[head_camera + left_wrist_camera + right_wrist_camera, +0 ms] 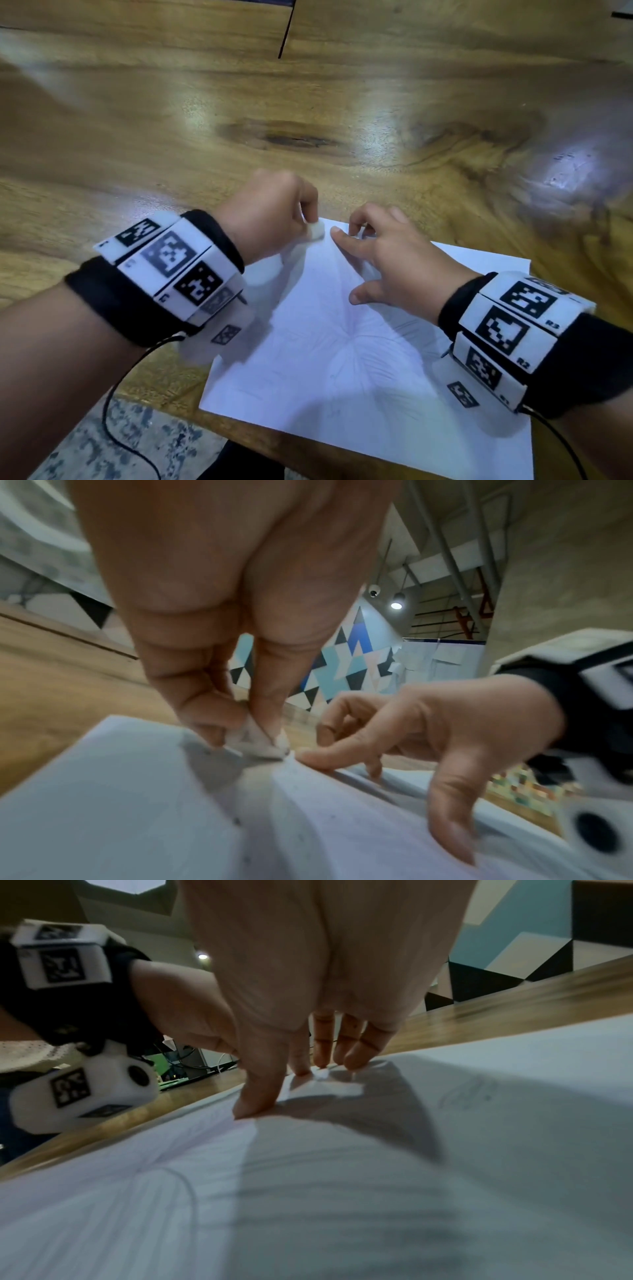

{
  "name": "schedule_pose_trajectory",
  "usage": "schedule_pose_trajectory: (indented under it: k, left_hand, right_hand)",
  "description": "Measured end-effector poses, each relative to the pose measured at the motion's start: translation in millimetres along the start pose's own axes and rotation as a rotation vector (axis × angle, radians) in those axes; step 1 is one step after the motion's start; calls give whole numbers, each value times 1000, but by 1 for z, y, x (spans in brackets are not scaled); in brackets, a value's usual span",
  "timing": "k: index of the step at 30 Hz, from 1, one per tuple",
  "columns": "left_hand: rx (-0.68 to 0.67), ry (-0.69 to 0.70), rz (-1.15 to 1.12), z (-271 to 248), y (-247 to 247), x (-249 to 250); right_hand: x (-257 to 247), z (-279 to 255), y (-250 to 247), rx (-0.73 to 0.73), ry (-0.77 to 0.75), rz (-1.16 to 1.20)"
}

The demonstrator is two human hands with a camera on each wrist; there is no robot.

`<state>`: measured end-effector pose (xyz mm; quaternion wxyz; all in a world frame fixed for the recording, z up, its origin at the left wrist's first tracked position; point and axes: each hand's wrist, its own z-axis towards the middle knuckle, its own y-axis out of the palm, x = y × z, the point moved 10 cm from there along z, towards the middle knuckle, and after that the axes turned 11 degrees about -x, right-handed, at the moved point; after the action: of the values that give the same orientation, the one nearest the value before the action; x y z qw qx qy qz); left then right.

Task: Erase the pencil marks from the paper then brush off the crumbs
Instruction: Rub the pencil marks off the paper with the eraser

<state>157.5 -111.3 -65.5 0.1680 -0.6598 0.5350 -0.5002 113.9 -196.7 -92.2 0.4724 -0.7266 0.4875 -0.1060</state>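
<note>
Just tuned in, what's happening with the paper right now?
The left hand pinches a small white eraser against the far corner of the paper, which lies on the wooden table. The right hand holds the sheet down with its fingertips. Faint pencil lines remain across the sheet.

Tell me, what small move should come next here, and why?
Probably rub the eraser toward the sheet's middle. The left hand pinches it at the far corner of the paper, the right hand pins that corner with its fingertips, and faint pencil lines still fan across the centre.
</note>
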Motion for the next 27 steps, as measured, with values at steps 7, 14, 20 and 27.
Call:
schedule_pose_trajectory:
  k: [7, 14, 20, 27]
  left_hand:
    - [-219, 152, 115, -21, 42, 19]
    - [-70, 118, 138, -13, 20, 22]
    - [-131, 98, 130, -8, 20, 16]
    - [-190, 186, 186, -29, 44, 17]
  right_hand:
    - [3, 3, 2, 6, 12, 4]
    - [3, 3, 2, 5, 19, 12]
    - [3, 1, 2, 8, 24, 9]
    - [4, 2, 3, 8, 16, 12]
